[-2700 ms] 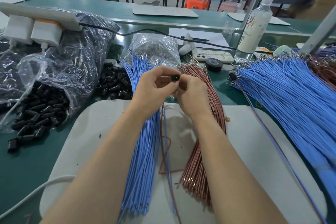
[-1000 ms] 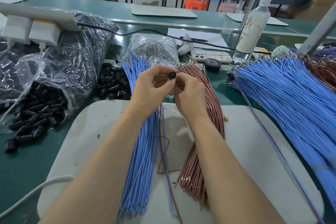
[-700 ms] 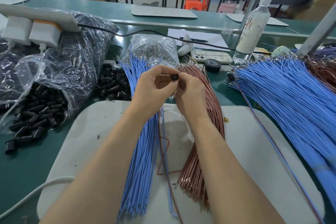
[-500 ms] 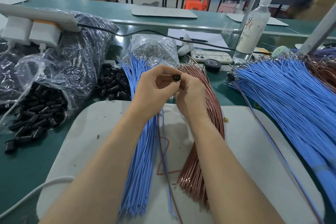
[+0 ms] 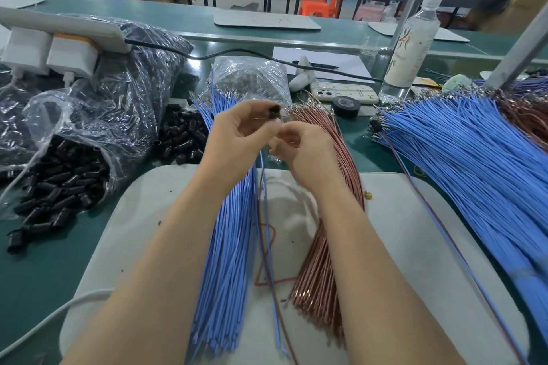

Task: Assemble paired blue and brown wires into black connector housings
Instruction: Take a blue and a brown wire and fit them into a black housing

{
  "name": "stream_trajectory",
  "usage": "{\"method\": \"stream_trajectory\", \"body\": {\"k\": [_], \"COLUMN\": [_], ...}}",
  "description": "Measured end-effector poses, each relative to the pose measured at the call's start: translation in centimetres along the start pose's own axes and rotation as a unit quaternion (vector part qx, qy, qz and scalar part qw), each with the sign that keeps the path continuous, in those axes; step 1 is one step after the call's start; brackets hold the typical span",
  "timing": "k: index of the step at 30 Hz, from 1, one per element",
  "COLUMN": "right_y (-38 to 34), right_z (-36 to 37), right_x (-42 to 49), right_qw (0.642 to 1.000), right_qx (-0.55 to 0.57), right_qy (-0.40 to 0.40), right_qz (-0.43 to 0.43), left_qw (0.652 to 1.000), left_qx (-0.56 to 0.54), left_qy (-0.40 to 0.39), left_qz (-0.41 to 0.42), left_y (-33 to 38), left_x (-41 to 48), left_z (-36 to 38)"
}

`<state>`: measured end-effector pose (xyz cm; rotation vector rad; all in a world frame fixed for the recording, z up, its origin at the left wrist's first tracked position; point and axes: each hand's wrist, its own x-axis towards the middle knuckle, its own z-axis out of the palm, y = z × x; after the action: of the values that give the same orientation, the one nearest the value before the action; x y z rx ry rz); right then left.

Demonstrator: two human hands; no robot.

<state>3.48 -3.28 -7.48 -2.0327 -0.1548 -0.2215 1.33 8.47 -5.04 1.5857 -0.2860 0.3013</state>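
Observation:
My left hand point(image 5: 240, 133) pinches a small black connector housing point(image 5: 274, 112) at its fingertips, raised above the pad. Just right of it, my right hand point(image 5: 302, 148) is curled, fingertips pinching the wire ends near the housing. A blue wire point(image 5: 268, 240) and a brown wire point(image 5: 261, 216) hang from between the hands down across the grey work pad point(image 5: 400, 246). A bundle of blue wires point(image 5: 228, 261) lies under my left forearm, a bundle of brown wires point(image 5: 323, 270) under my right. Motion blurs the fingertips.
Loose black housings point(image 5: 184, 136) lie left of the hands, more spilling from a clear bag point(image 5: 59, 184). A large fan of blue wires point(image 5: 474, 163) fills the right. Behind are a phone point(image 5: 344, 92), a tape roll point(image 5: 345, 105), a bottle point(image 5: 413, 41) and a power strip point(image 5: 59, 35).
My left hand has lifted the housing slightly up and away; my right hand has dropped a little lower, so a small gap has opened between the fingertips.

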Motion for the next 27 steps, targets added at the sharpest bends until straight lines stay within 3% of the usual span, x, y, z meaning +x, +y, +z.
{"method": "stream_trajectory", "body": {"k": [3, 6, 13, 18, 21, 24, 27], "right_y": [0.6, 0.5, 0.6, 0.6, 0.6, -0.2, -1.0], "right_z": [-1.6, -2.0, 0.5, 1.4, 1.1, -0.3, -1.5], "right_x": [0.6, 0.6, 0.2, 0.1, 0.1, 0.1, 0.0], "right_qw": [0.999, 0.989, 0.951, 0.934, 0.964, 0.989, 0.982], "right_qx": [-0.034, -0.119, -0.304, -0.350, -0.262, -0.035, 0.141], "right_qy": [0.026, 0.086, -0.061, -0.058, 0.004, 0.133, 0.111], "right_qz": [0.019, -0.010, -0.019, -0.029, -0.044, -0.055, -0.053], "left_qw": [0.996, 0.992, 0.991, 0.987, 0.988, 0.992, 0.994], "left_qx": [0.001, 0.030, 0.079, 0.130, 0.132, 0.118, 0.105], "left_qy": [0.091, 0.125, 0.107, 0.091, 0.072, 0.046, 0.028], "left_qz": [-0.011, 0.001, 0.008, 0.028, 0.024, 0.010, 0.001], "left_y": [-1.0, -1.9, -2.6, -2.8, -2.9, -3.0, -3.2], "left_x": [0.6, 1.1, 1.1, 1.0, 0.9, 0.9, 0.8], "left_z": [-0.9, -1.0, -0.8, -0.6, -0.4, -0.4, -0.4]}}
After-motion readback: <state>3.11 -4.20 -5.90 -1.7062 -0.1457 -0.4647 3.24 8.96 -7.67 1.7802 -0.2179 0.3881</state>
